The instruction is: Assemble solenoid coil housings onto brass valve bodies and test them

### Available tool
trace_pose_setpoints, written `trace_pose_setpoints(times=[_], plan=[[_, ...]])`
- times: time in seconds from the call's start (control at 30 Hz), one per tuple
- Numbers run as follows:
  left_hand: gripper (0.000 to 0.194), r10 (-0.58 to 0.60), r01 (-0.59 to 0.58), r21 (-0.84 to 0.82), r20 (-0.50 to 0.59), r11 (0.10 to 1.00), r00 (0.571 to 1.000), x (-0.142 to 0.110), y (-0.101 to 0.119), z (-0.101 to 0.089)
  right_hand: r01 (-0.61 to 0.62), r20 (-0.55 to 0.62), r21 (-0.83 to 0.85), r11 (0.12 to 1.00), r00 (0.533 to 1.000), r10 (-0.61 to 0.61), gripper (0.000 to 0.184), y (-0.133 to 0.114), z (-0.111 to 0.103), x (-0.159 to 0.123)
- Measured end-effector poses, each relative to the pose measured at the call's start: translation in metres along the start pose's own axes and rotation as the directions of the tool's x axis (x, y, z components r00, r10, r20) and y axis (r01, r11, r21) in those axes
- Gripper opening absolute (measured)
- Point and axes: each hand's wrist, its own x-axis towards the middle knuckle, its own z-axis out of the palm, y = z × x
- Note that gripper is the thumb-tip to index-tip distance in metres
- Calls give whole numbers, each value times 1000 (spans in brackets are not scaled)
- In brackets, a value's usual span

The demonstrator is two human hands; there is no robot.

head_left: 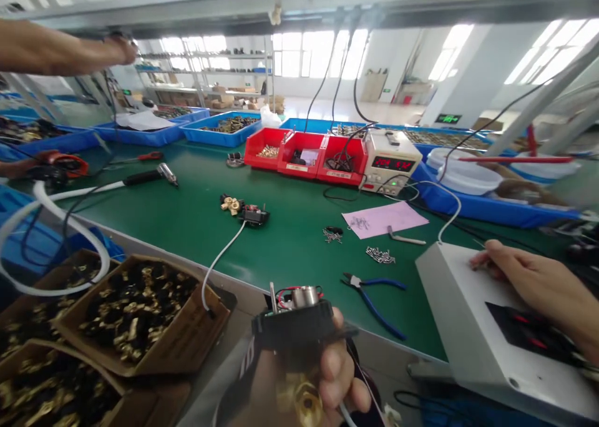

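At the bottom middle, my left hand (337,377) is closed around a brass valve with a black housing (294,327). Its top is uncovered, showing red wires, a silver cylinder and an upright metal pin; the lower part is blurred. Over on the right, my right hand (524,274) rests at the top of a white box (453,271) with a black panel. Its fingertips are pinched together; whatever lies between them is too small to tell. Blue-handled cutting pliers (374,296) lie between the two hands. Loose screws (380,255) are heaped behind the pliers.
A similar valve (253,215) with a white cable lies mid-bench. Farther back stand red bins (302,158) and a power supply (390,165). Cardboard boxes (187,346) of brass parts sit at lower left. A co-worker's arm (60,49) reaches in above an electric screwdriver (150,176).
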Motion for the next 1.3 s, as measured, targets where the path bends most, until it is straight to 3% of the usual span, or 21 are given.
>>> trace_pose_setpoints(times=[0.1,0.3,0.63,0.87,1.0,1.2,1.3], plan=[[22,3,-3,-20,28,1000,1000,-1,0,8,-103,84,62,993,992,97,98,-6,0,1],[23,-14,28,-71,184,997,983,0,0,17,-186,95,113,976,980,175,99,-9,0,-1],[20,-18,34,-87,173,996,985,-2,2,20,-175,102,148,973,982,161,97,-3,1,-1],[19,-21,34,-93,143,995,990,-2,2,21,-183,99,137,973,980,170,98,-3,1,-3],[20,18,-19,20,57,1000,998,-5,3,21,-176,106,148,973,981,161,97,-2,2,-2],[59,74,-68,120,-45,990,996,-4,0,33,-151,95,140,979,986,138,95,-5,1,-5],[63,72,-62,104,-96,993,993,-3,-3,36,-126,94,136,983,989,113,95,-5,1,-7]])
